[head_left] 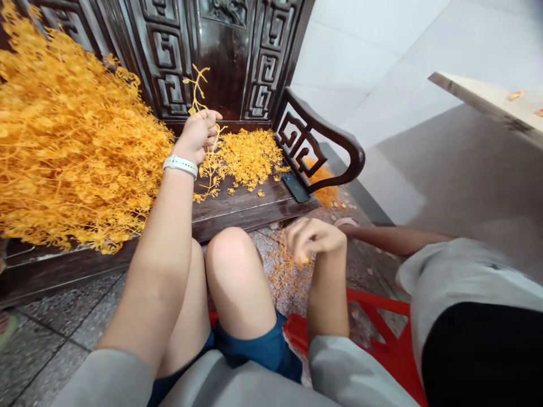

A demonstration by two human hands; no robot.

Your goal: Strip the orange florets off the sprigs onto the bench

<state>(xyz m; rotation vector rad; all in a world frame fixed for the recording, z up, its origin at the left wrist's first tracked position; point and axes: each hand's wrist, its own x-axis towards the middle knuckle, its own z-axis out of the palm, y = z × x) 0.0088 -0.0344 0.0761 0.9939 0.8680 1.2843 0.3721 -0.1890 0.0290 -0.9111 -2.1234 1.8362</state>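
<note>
My left hand [201,134], with a white watch band on its wrist, is raised over the dark wooden bench seat. Its fingers are closed round a thin yellow branching plastic stem [197,93], which sticks up above the fist. Just right of that hand lies a loose pile of small yellow plastic pieces [250,155]. Over the floor in front of the bench, my right hand [316,237] is bent down with curled fingers, blurred by motion. A speck of yellow shows near its fingertips, too small to name.
A big heap of yellow branched stems [76,135] fills the bench's left side. A phone [296,187] lies by the carved armrest [335,141]. Orange bits [288,268] litter the floor. At right are another person's leg [394,237], a red plastic stool [394,345] and a board's corner [479,96].
</note>
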